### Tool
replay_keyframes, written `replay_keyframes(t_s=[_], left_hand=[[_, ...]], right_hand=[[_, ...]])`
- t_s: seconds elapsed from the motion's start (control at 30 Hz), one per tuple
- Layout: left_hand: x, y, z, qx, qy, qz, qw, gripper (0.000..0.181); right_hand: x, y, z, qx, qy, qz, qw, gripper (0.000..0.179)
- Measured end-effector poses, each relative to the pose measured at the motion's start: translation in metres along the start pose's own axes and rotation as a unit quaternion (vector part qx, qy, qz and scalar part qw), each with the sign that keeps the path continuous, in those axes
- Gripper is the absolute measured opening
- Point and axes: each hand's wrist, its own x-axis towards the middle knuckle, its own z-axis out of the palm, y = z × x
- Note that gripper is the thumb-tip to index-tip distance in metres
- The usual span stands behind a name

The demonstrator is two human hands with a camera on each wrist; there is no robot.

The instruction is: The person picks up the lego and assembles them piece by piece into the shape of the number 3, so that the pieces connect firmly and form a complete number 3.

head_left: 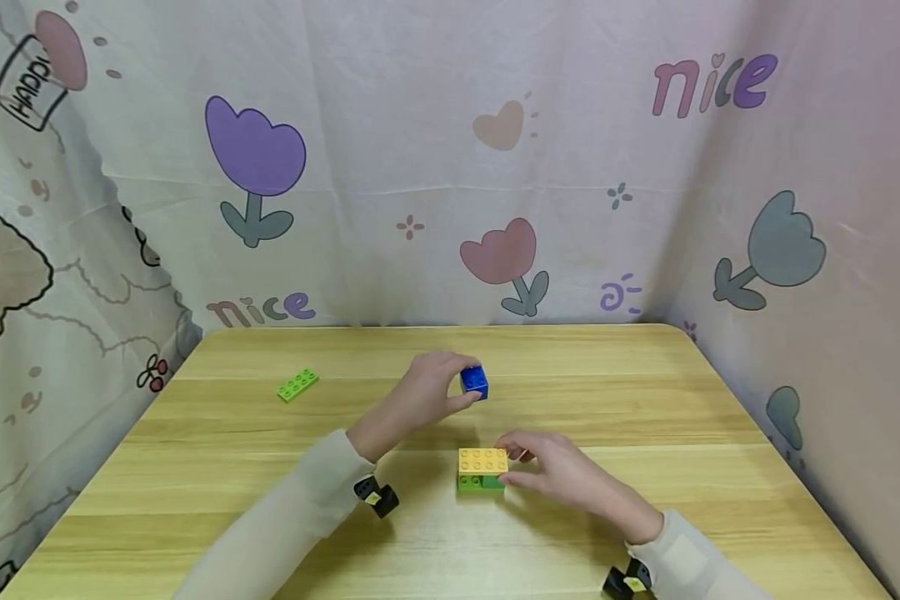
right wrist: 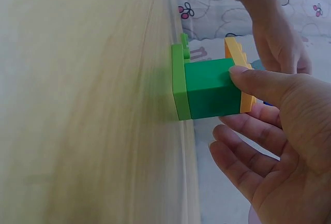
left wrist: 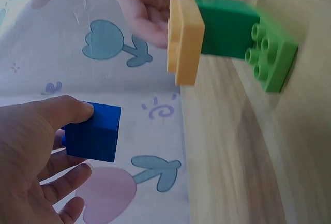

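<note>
My left hand (head_left: pixel 435 387) pinches a small blue toy brick (head_left: pixel 474 381) between thumb and fingers, held in the air behind the stack. In the left wrist view the blue brick's smooth sides show and its studs face the palm. My right hand (head_left: pixel 558 471) grips the right end of a stack of building bricks, thumb on the dark green block (right wrist: pixel 212 89) and fingers behind it. On top of that block lies a flat yellow brick (head_left: pixel 483 461). Below is a light green studded plate (left wrist: pixel 279 53), low at the tabletop, with bare studs at its left end.
A separate light green plate brick (head_left: pixel 297 385) lies on the wooden table (head_left: pixel 615 383), back left. A printed curtain (head_left: pixel 390 150) hangs behind the table's far edge and along both sides. Each wrist carries a small black camera.
</note>
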Motion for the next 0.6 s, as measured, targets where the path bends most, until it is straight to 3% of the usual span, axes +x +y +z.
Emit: replay_keyframes(t_s=[0.2,0.43,0.6], left_hand=[[-0.013,0.007,0.000,-0.014,0.028,0.049,0.9983,0.042],[-0.026,0.015,0.001,-0.042,0.017,0.055,0.9975,0.043],[-0.034,0.020,0.003,-0.038,0.016,0.074,0.9964,0.043]], right_hand=[[0.000,0.000,0.000,-0.001,0.003,-0.003,1.0000,0.043],[0.000,0.000,0.000,0.000,0.003,-0.002,1.0000,0.041],[0.000,-0.001,0.001,-0.009,0.009,-0.013,0.9998,0.038]])
